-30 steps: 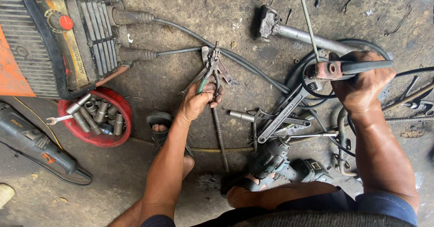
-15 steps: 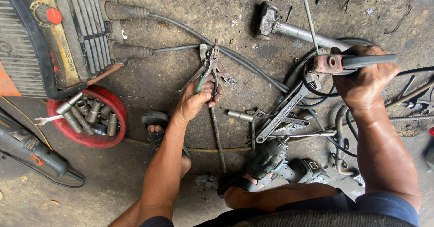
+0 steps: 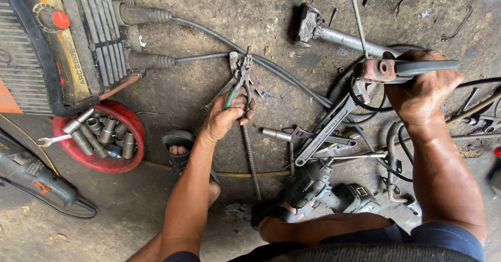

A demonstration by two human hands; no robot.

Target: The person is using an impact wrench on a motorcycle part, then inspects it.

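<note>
My left hand grips the green handles of a pair of pliers, whose jaws clamp small metal pieces on the concrete floor. A ribbed steel rod runs from under that hand toward me. My right hand is closed around the dark handle of a welding electrode holder. A thin welding rod sticks up and away from the holder's reddish head. My bare legs and feet lie between the two arms.
A welding machine with two thick cables sits top left. Below it a red bowl holds several sockets. An angle grinder lies far left. A hammer, a pipe wrench and a cordless drill crowd the floor.
The view has shifted slightly. My left hand stays on the pliers, and my right hand with the electrode holder has barely moved.
</note>
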